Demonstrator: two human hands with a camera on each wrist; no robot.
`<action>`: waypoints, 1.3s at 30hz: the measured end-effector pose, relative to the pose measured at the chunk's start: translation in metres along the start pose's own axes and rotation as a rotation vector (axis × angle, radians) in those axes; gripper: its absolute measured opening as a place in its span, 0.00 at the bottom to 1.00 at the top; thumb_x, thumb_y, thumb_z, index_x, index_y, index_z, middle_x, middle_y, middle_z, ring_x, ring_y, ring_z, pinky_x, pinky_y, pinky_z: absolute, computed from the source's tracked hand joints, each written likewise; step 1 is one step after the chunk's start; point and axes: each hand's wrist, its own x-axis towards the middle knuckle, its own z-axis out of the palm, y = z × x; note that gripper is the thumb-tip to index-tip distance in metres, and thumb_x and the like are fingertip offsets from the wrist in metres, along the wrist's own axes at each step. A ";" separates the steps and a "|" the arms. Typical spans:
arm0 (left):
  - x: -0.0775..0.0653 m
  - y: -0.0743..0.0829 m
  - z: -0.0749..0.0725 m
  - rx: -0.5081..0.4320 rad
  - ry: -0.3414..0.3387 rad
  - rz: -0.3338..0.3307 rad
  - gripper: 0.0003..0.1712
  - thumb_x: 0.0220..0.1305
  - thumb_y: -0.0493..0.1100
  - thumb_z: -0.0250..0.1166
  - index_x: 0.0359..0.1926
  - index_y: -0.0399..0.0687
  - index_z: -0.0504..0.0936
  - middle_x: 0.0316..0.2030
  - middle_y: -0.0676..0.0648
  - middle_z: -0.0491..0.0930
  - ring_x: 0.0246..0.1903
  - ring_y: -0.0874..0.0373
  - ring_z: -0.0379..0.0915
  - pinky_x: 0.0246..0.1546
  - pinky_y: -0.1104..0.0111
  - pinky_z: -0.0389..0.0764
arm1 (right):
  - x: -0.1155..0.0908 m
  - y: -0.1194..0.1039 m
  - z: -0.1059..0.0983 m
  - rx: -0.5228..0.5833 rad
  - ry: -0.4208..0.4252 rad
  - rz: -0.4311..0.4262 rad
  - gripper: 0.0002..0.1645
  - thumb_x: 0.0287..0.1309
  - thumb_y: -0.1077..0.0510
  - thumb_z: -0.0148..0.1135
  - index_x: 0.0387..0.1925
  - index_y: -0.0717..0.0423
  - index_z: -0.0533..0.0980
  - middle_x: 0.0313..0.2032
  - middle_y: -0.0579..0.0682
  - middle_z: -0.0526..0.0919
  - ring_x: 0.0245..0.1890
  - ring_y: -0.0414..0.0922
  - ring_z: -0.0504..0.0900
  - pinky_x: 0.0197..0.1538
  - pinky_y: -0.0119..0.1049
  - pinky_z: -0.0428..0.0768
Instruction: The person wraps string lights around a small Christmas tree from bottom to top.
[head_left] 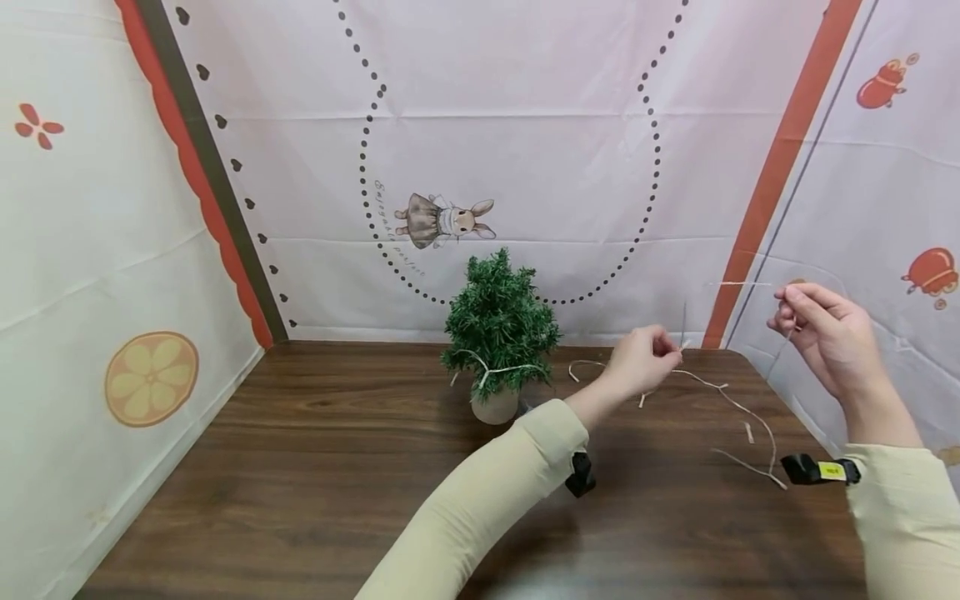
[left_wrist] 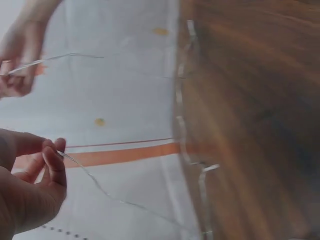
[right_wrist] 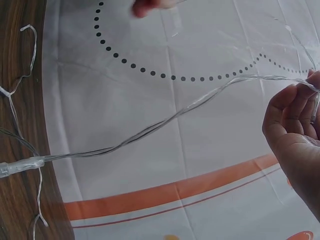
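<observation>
Wire string (head_left: 742, 407) lay on surface (head_left: 300, 500); left hand (head_left: 641, 360) and right hand (head_left: 828, 333) pinched strands (right_wrist: 182, 111), seemingly apart against tangling.

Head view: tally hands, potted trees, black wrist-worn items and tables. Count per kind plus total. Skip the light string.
Hands: 2 (left hand, right hand)
Potted tree: 1
Black wrist-worn items: 2 (left, right)
Table: 1
Total: 6
Light string left out.
</observation>
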 end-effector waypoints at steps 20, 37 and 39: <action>0.027 0.043 -0.084 -0.063 -0.011 -0.099 0.09 0.63 0.43 0.63 0.26 0.47 0.76 0.21 0.55 0.83 0.20 0.64 0.80 0.18 0.80 0.76 | 0.001 0.005 -0.005 -0.045 -0.031 0.037 0.16 0.68 0.73 0.40 0.40 0.71 0.76 0.27 0.53 0.78 0.26 0.42 0.79 0.38 0.31 0.81; 0.040 0.038 -0.142 -0.219 -0.090 -0.109 0.05 0.58 0.38 0.68 0.30 0.39 0.85 0.29 0.46 0.87 0.30 0.54 0.85 0.28 0.76 0.82 | -0.003 0.005 -0.019 -0.025 -0.045 0.068 0.17 0.67 0.74 0.38 0.43 0.72 0.76 0.32 0.55 0.80 0.28 0.44 0.79 0.39 0.33 0.82; 0.040 0.036 -0.147 -0.243 -0.104 -0.118 0.05 0.58 0.38 0.68 0.31 0.38 0.86 0.30 0.45 0.87 0.32 0.53 0.85 0.30 0.75 0.82 | -0.006 0.005 -0.021 -0.033 -0.048 0.076 0.18 0.67 0.75 0.38 0.46 0.71 0.75 0.31 0.55 0.80 0.29 0.44 0.80 0.40 0.32 0.82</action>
